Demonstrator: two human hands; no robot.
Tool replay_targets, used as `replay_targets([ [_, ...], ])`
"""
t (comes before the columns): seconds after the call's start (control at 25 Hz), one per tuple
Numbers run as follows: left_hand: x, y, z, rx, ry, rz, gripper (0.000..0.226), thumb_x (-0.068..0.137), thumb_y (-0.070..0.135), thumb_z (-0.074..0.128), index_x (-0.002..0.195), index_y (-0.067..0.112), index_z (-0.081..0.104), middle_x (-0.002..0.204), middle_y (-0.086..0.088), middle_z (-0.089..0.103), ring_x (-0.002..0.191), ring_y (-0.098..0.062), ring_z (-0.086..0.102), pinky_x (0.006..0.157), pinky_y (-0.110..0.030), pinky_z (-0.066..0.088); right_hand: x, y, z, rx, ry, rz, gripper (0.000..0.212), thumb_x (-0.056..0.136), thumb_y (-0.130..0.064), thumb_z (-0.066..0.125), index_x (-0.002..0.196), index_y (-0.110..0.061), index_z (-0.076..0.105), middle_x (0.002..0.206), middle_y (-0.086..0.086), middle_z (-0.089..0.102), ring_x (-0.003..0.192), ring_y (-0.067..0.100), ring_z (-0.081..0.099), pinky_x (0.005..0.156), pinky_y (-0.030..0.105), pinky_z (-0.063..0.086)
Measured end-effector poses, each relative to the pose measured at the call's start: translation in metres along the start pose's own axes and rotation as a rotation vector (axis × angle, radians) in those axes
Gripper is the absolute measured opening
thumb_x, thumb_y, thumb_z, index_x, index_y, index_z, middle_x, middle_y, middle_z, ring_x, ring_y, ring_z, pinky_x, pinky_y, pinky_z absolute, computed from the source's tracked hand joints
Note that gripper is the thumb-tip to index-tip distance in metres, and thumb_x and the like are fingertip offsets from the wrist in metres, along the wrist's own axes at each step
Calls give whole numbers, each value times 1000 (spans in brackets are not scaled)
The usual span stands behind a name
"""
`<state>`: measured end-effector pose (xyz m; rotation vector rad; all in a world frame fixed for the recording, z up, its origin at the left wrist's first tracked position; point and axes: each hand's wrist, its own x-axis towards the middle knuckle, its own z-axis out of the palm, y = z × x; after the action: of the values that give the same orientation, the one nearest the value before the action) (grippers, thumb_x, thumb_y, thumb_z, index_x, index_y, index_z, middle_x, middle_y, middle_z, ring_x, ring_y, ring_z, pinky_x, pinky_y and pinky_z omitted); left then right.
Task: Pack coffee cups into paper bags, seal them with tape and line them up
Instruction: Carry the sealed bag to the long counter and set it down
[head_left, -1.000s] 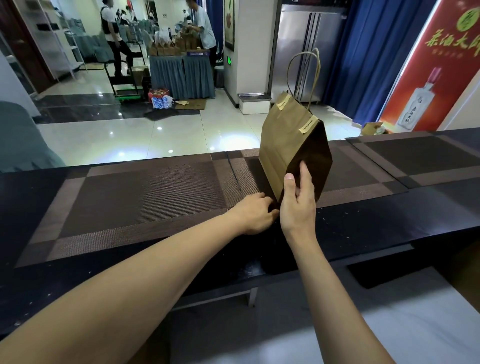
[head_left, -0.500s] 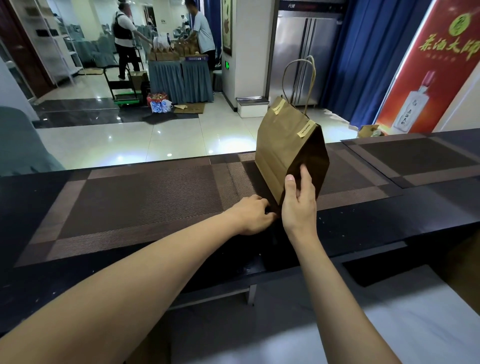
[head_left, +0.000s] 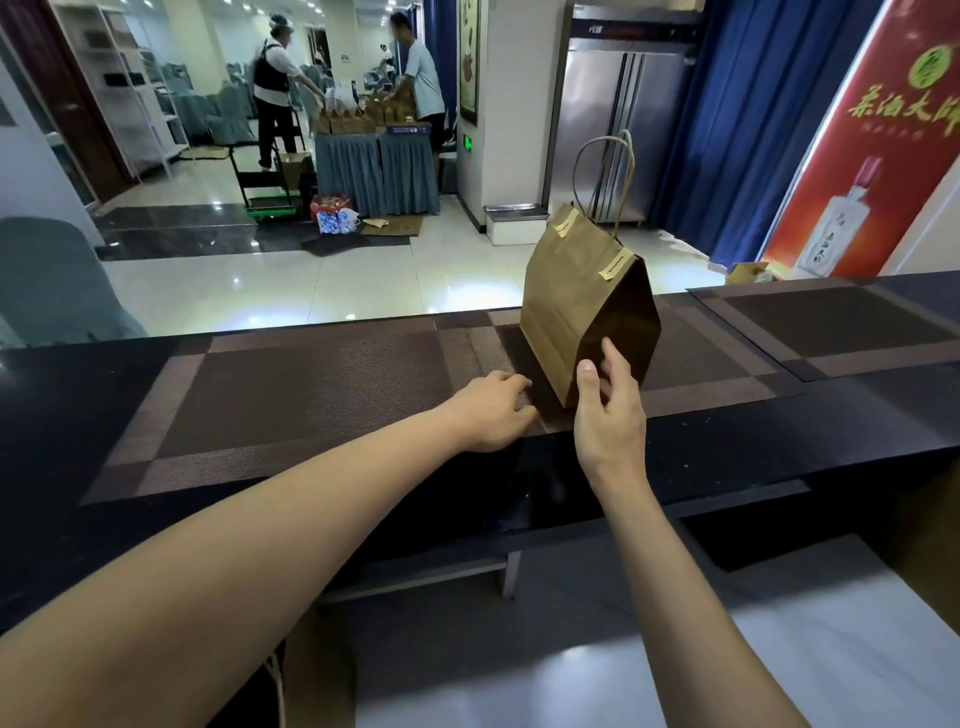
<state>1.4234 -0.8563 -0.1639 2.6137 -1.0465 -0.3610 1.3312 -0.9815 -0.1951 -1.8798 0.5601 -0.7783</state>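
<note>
A brown paper bag (head_left: 563, 306) with twine handles stands upright on the woven placemat (head_left: 311, 395) of the dark counter. Two strips of pale tape (head_left: 615, 264) seal its folded top. My right hand (head_left: 608, 415) is at the bag's near corner, thumb up along the edge and fingers loosely spread beside the dark side panel, touching it lightly or just off it. My left hand (head_left: 493, 410) lies on the mat just left of the bag's base, fingers loosely curled, holding nothing.
A second placemat (head_left: 841, 327) lies on the counter to the right. Beyond the counter is a tiled floor, a steel fridge (head_left: 618, 130), a red poster (head_left: 883, 145), and two people at a draped table (head_left: 379, 171) with several more bags.
My right hand has loosened from the bag's corner, its fingers opening. My left hand has drawn slightly left from the base. The bag stays standing in place.
</note>
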Motion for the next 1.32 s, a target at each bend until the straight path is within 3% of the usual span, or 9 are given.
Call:
replay_targets([
  [0.24, -48, -14, -26, -3, 77, -50, 55, 105, 37, 42, 154, 14, 36, 158, -13, 35, 144, -33, 36, 116, -39, 32, -27, -24, 2, 37, -81, -25, 51, 105, -53, 42, 153, -35, 42, 154, -5, 45, 137, 15, 47, 108, 34, 42],
  [0.4, -86, -27, -43, -12, 115, -96, 54, 104, 37, 43, 154, 16, 36, 156, -12, 37, 142, -32, 39, 113, -39, 33, -47, -47, 8, 67, -148, -50, 51, 105, -54, 44, 152, -36, 43, 154, -5, 46, 138, 13, 46, 114, 42, 43],
  [0.76, -187, -63, -81, -43, 235, -221, 56, 105, 39, 44, 156, 19, 32, 157, -13, 37, 142, -32, 39, 113, -38, 31, -94, -102, 45, 62, -295, -137, 51, 105, -53, 43, 152, -33, 44, 154, -3, 49, 138, 16, 47, 115, 44, 42],
  [1.32, -355, -113, -108, -116, 387, -431, 54, 105, 38, 45, 155, 22, 33, 157, -11, 38, 141, -29, 40, 116, -41, 34, -188, -188, 115, 103, -529, -283, 50, 105, -53, 44, 150, -31, 49, 150, -3, 51, 121, 3, 45, 101, 27, 37],
])
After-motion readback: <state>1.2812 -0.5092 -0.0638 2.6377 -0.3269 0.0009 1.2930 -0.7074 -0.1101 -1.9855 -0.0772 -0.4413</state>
